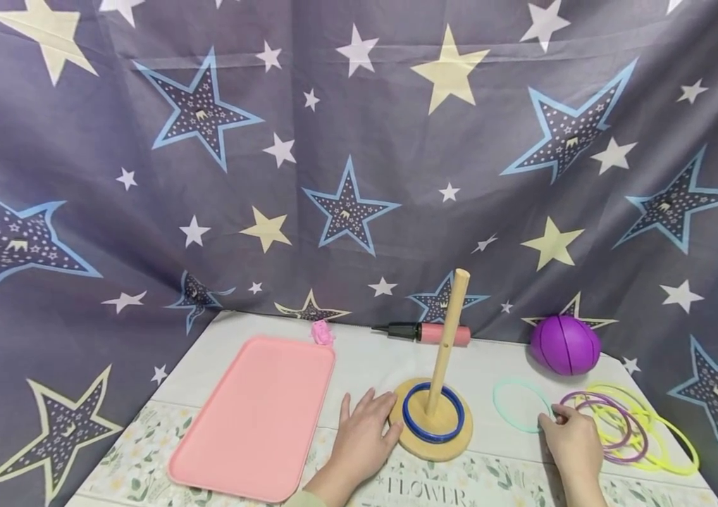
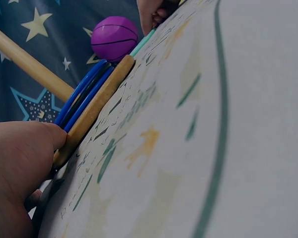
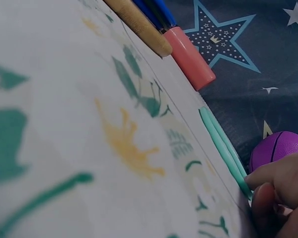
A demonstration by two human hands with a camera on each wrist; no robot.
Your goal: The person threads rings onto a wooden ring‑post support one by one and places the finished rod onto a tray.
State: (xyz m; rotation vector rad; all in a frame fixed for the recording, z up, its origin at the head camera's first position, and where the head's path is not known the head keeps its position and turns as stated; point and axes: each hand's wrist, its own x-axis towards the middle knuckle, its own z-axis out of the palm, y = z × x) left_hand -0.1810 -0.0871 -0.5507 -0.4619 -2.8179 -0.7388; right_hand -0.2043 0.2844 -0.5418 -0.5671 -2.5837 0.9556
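Observation:
My left hand (image 1: pixel 363 438) lies at the left edge of a round wooden base (image 1: pixel 435 451), its fingers fairly straight and touching the rim. A wooden peg (image 1: pixel 449 338) rises from that base, and blue rings (image 2: pixel 84 94) lie stacked around its foot. On the right, my right hand (image 1: pixel 573 443) pinches the near right side of a mint green ring (image 1: pixel 519 381) between thumb and fingertips. The ring lies low over the table, as the right wrist view also shows.
Purple and yellow rings (image 1: pixel 663 442) lie in a loose pile right of my right hand. Behind them sits a purple ball (image 1: pixel 565 345). A red and black hand pump (image 1: pixel 425 332) lies at the back. To the left are a pink tray (image 1: pixel 254 415) and a small pink toy (image 1: pixel 322 332).

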